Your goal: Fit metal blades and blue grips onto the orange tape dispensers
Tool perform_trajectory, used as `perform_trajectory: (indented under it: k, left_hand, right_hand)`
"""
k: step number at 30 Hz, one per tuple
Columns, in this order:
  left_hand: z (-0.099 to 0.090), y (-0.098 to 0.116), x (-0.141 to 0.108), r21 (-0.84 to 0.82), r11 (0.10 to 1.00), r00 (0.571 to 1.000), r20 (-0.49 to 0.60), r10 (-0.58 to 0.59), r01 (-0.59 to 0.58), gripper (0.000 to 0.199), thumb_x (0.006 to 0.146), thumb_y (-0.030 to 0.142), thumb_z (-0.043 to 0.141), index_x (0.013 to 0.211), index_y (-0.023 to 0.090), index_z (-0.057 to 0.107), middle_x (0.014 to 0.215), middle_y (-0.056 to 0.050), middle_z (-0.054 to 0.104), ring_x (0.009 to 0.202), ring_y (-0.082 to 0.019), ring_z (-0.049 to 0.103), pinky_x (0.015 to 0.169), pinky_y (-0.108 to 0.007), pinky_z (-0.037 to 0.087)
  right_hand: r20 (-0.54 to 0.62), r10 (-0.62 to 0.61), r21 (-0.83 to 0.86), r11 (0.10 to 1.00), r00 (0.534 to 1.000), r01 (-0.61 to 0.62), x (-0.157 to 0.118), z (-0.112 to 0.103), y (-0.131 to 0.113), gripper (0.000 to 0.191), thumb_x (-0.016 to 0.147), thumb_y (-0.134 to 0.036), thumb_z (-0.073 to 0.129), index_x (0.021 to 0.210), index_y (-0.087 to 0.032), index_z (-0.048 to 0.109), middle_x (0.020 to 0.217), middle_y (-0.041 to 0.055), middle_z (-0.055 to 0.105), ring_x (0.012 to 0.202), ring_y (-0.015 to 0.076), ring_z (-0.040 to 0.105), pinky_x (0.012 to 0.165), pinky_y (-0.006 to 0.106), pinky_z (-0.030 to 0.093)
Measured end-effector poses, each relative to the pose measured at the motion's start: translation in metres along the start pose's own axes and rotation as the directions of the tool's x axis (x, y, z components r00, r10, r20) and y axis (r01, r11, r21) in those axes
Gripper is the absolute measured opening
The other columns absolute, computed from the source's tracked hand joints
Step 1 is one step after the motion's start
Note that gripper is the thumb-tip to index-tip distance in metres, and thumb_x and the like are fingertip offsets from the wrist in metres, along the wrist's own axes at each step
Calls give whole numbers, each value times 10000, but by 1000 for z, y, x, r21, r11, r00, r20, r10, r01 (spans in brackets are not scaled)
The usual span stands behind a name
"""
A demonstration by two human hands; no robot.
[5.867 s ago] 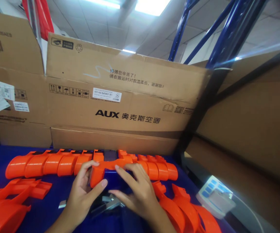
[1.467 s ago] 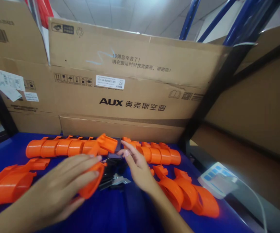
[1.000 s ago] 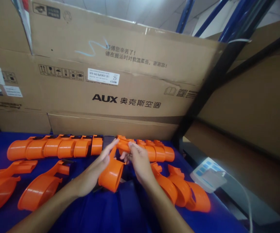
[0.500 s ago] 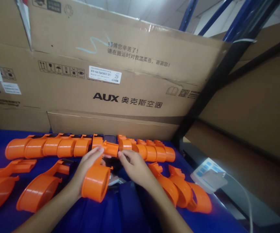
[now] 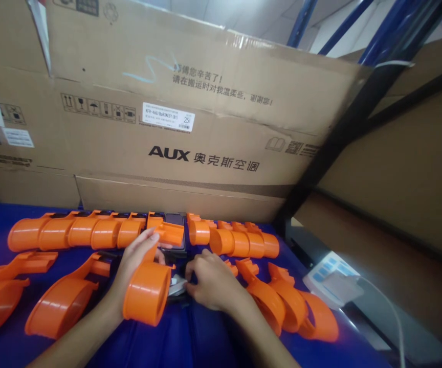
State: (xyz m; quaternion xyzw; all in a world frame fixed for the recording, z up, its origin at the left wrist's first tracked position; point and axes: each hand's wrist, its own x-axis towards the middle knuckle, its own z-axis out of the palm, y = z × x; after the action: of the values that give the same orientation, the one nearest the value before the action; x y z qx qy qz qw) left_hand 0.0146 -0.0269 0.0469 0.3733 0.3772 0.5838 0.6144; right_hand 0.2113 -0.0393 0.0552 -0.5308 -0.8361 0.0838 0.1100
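Left hand (image 5: 132, 263) clamped on orange cup (image 5: 147, 292), near centre. Right hand (image 5: 212, 281), fingers curled, at grey pieces (image 5: 176, 288) just right of it; whether gripping, cannot tell. Looks like picking; calls for fine pinch.

- Workshop or storeroom-type workstation is indicated.
- Blue worktop (image 5: 4, 352) is framed by metal racking (image 5: 344, 122).
- Back is walled off with AUX-printed cardboard (image 5: 109, 148).
- Matching orange plastic parts (image 5: 79, 232) are laid out in rows.
- Panelled ceiling (image 5: 236, 13) is seen above.
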Motion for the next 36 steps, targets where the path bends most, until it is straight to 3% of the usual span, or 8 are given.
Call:
perform_trajectory:
  k: [3, 7, 9, 12, 17, 21, 24, 36]
  left_hand:
    - [2, 1, 0, 0, 1000, 1000, 2, -4, 4, 379, 753, 531, 798, 771, 195, 622, 535, 9, 654, 421, -124, 570, 441, -212, 442]
    - [4, 3, 1, -31, 999, 999, -52, -10, 8, 441, 673, 518, 855, 843, 192, 611, 577, 7, 692, 420, -124, 590, 443, -210, 464]
    - [5, 4, 2, -34, 999, 997, -80, -6, 4, 485, 634, 512, 879, 870, 191, 603, 598, 4, 709, 403, -124, 586, 427, -214, 461]
    - [6, 4, 1, -35, 999, 997, -83, -8, 6, 483, 642, 515, 874, 877, 193, 601, 590, 6, 704, 405, -120, 579, 425, -206, 450]
    - [3, -4, -2, -12, 999, 997, -51, 49, -50, 434, 736, 504, 819, 991, 187, 667, 632, 0, 708, 455, -130, 601, 463, -211, 446]
    - [4, -10, -3, 1, 998, 995, -75, 66, -66, 548, 730, 515, 830, 1128, 176, 665, 764, -46, 760, 500, -165, 649, 525, -265, 490]
    - [6, -11, -7, 7, 998, 994, -92, 63, -63, 581, 758, 537, 807, 1184, 178, 644, 783, -53, 765, 537, -167, 659, 540, -256, 483]
    - [3, -16, -4, 15, 997, 993, -94, 78, -76, 634, 747, 555, 803, 1244, 210, 614, 809, -41, 765, 587, -188, 690, 581, -281, 513]
  right_hand:
    - [-26, -2, 87, 996, 1000, 4, 2, -2, 4, 56, 757, -178, 765, 761, -223, 732, 797, 41, 725, 850, 229, 608, 713, 301, 385]
    - [-53, 19, 381, 925, 998, 2, 3, -8, 11, 98, 801, -181, 720, 715, -223, 701, 567, -32, 599, 568, 147, 510, 544, 252, 308]
    - [-70, 62, 574, 819, 996, -10, 5, -11, 14, 105, 858, -247, 691, 758, -218, 698, 506, -51, 559, 472, 124, 460, 481, 237, 277]
    - [-140, 174, 782, 623, 975, 1, 9, -13, 16, 181, 903, -374, 678, 834, -208, 663, 572, -23, 663, 461, 126, 531, 464, 222, 346]
    - [-257, 273, 900, 418, 927, 127, 14, -15, 15, 297, 870, -486, 737, 876, -211, 625, 777, 55, 770, 653, 192, 704, 535, 254, 486]
    - [-377, 340, 890, 390, 862, 235, 17, -14, 14, 331, 823, -498, 798, 892, -215, 640, 778, 36, 742, 714, 191, 694, 604, 271, 532]
    - [-408, 383, 884, 392, 829, 254, 18, -13, 15, 402, 795, -497, 827, 1037, -230, 647, 805, 20, 747, 676, 165, 657, 617, 266, 528]
    - [-355, 367, 905, 366, 860, 218, 22, -7, 20, 375, 765, -526, 838, 944, -217, 723, 749, 23, 731, 640, 175, 633, 586, 271, 491]
